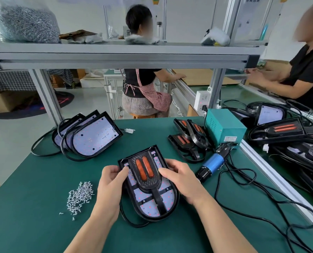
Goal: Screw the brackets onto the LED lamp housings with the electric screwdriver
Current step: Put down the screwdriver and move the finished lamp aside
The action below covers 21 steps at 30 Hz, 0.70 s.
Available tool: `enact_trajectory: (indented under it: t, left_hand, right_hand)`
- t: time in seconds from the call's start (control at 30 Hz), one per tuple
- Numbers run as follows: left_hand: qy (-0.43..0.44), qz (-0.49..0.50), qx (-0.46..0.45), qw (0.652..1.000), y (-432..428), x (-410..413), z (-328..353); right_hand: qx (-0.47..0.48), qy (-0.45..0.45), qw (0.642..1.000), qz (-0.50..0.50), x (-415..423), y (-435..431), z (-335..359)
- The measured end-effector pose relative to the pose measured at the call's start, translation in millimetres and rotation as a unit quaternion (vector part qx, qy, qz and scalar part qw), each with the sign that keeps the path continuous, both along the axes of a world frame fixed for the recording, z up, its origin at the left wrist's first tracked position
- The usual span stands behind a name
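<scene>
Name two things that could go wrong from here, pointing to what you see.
The bracket lies, apparently unscrewed, on the housing held by the left hand and right hand; reaching for the screwdriver may let it slip out of line. The screwdriver's cable loops beside the right hand and might snag.

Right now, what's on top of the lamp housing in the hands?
A black bracket with two orange strips lies on the lamp housing. White LED board shows around it; whatever is beneath the bracket is hidden.

Black bracket [145, 175] with orange strips, green table [33, 207], blue screwdriver [213, 162], teal box [225, 126].
</scene>
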<state>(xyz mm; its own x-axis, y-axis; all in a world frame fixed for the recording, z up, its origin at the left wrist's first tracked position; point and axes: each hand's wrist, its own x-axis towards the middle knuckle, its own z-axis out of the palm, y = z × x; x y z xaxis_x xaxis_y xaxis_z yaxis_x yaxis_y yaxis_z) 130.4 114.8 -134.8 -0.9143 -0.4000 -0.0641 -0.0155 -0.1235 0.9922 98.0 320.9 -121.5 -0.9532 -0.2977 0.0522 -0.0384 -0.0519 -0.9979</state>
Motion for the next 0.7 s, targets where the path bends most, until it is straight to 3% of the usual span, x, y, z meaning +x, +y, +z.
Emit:
enact_trajectory:
  t: [0.13, 0.2, 0.4, 0.6, 0.7]
  left_hand:
    - [0.018, -0.06, 0.135, 0.989, -1, 0, -1]
    - [0.035, -0.069, 0.152, 0.985, -2, 0, -2]
    - [0.061, -0.1, 0.055, 0.992, -6, 4, -10]
    - [0.083, -0.101, -0.005, 0.991, -11, 1, -21]
    - [0.085, -0.11, -0.012, 0.99, -14, -3, -24]
  right_hand:
    - [-0.071, -0.002, 0.996, -0.052, -1, 4, 4]
    - [-0.124, 0.005, 0.989, -0.079, -2, 9, 8]
    - [-0.202, 0.011, 0.955, -0.216, -7, 31, 16]
    - [-0.088, 0.118, 0.915, -0.377, -9, 67, 30]
    - [-0.087, 0.139, 0.897, -0.411, -8, 91, 34]
